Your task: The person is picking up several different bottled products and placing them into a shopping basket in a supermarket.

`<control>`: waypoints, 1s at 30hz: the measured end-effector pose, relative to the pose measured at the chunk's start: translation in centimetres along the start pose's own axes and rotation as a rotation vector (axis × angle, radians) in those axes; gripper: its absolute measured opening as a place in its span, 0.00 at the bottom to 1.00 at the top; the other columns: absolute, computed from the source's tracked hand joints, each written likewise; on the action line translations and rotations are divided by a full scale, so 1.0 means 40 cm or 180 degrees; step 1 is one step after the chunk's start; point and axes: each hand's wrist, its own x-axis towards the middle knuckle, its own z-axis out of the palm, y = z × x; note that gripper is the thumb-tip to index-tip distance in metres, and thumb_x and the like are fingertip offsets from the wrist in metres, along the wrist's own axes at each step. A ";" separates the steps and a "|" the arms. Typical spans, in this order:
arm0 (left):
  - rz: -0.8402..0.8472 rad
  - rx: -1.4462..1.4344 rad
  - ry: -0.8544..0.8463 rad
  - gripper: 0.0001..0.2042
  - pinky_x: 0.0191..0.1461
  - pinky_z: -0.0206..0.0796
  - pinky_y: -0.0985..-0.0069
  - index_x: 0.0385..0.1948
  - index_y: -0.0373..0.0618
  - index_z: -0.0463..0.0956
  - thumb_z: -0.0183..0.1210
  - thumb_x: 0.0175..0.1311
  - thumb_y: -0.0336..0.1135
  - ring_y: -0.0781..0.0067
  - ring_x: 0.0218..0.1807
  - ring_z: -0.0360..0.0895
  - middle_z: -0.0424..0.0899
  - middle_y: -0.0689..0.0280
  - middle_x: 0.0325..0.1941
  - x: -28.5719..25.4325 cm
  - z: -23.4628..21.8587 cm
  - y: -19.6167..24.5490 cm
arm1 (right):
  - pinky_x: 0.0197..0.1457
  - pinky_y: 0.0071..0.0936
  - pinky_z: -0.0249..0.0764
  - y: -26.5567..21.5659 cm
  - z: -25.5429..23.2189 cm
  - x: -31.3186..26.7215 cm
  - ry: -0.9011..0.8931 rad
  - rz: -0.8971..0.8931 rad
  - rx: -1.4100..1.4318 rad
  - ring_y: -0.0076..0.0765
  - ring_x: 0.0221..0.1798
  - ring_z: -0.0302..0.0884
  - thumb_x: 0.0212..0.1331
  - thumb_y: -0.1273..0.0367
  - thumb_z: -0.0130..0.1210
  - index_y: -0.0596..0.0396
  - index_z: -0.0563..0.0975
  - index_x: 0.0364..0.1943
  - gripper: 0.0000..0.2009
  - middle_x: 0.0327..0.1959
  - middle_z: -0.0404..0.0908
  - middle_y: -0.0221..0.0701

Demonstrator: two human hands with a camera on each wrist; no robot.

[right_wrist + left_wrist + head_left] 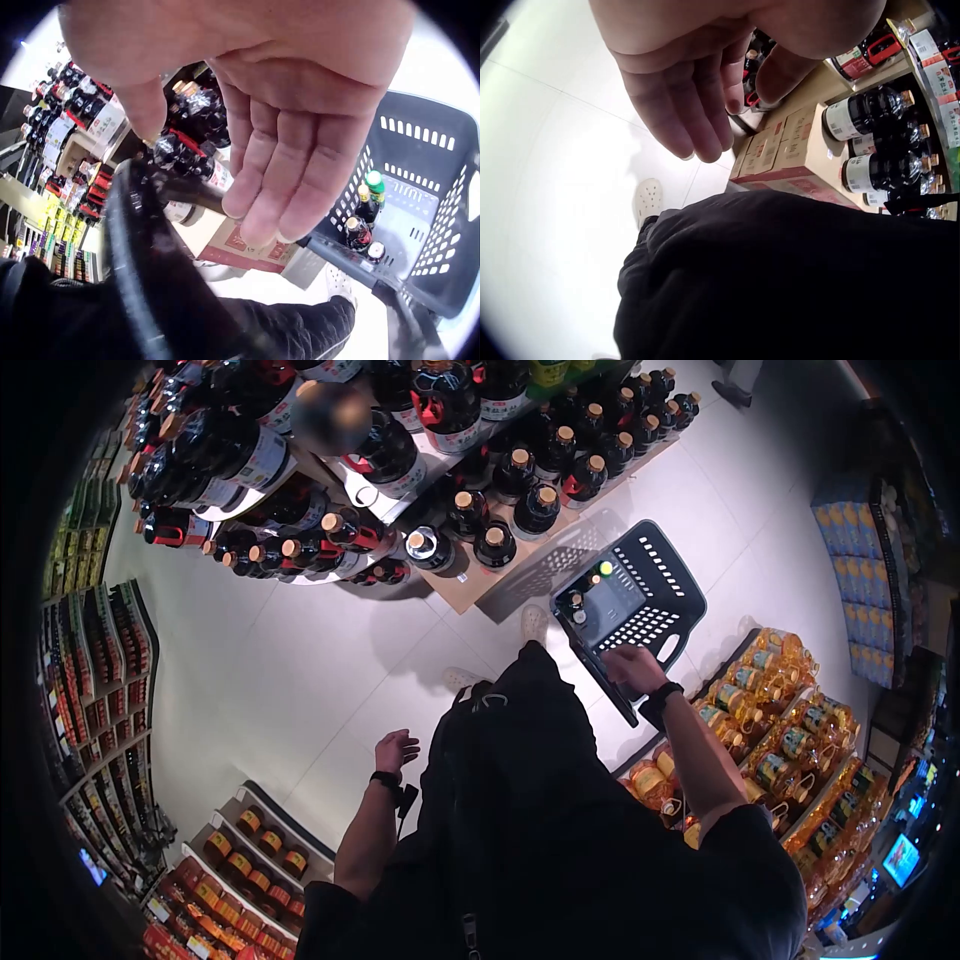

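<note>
My right hand (635, 668) is over the near side of a dark grey shopping basket (690, 595). In the right wrist view, its fingers (289, 176) extend down nearly straight, with the thumb apart. The basket's black handle (341, 259) passes behind the fingertips. Several small bottles stand in one end of the basket, among them a green-capped bottle (375, 182) and a dark bottle (358, 234). Off to my left side hangs my left hand (397, 750), holding nothing. Its fingers (679, 112) curve loosely in the left wrist view.
Ahead, shelves and cartons (490, 590) bear many large dark bottles (537, 510) with tan caps. Golden oil bottles (770, 730) crowd a display at right. Jars (250, 820) fill a shelf at lower left, and tall shelving (105, 670) lines the far left. Another person's leg (738, 385) shows at the top.
</note>
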 end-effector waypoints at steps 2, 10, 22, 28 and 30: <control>-0.0103 0.0135 0.0152 0.14 0.41 0.76 0.69 0.49 0.38 0.73 0.49 0.66 0.33 0.66 0.35 0.82 0.84 0.57 0.38 -0.021 0.045 0.017 | 0.32 0.20 0.72 0.030 -0.072 0.060 0.0070 0.0138 0.0367 0.21 0.26 0.76 0.60 0.58 0.59 0.59 0.81 0.37 0.16 0.23 0.79 0.28; 0.0143 -0.0030 0.0267 0.12 0.41 0.75 0.74 0.48 0.38 0.75 0.53 0.65 0.31 0.69 0.35 0.82 0.84 0.59 0.36 -0.124 0.239 0.149 | 0.18 0.23 0.73 0.245 -0.216 0.411 -0.0119 0.1046 0.0222 0.27 0.18 0.77 0.58 0.61 0.59 0.58 0.78 0.32 0.12 0.20 0.79 0.32; -0.0479 0.0696 0.0705 0.15 0.44 0.75 0.74 0.51 0.32 0.72 0.52 0.66 0.31 0.66 0.39 0.83 0.84 0.56 0.39 -0.244 0.368 0.138 | 0.21 0.35 0.74 0.455 -0.190 0.989 -0.0002 0.1347 -0.0352 0.39 0.17 0.77 0.53 0.60 0.59 0.64 0.79 0.35 0.18 0.22 0.80 0.43; -0.0764 0.1167 0.0702 0.15 0.46 0.75 0.73 0.50 0.35 0.74 0.55 0.66 0.33 0.68 0.41 0.82 0.84 0.56 0.41 -0.190 0.485 0.192 | 0.30 0.37 0.77 0.549 -0.162 1.230 0.0524 0.2144 0.0744 0.44 0.28 0.82 0.56 0.58 0.55 0.62 0.75 0.49 0.23 0.36 0.81 0.46; -0.0708 0.1233 0.0610 0.14 0.47 0.75 0.73 0.51 0.36 0.74 0.55 0.67 0.33 0.69 0.42 0.82 0.84 0.56 0.41 -0.169 0.517 0.216 | 0.37 0.38 0.78 0.569 -0.156 1.297 0.0613 0.2441 0.0888 0.45 0.35 0.83 0.58 0.57 0.53 0.60 0.75 0.51 0.23 0.40 0.82 0.46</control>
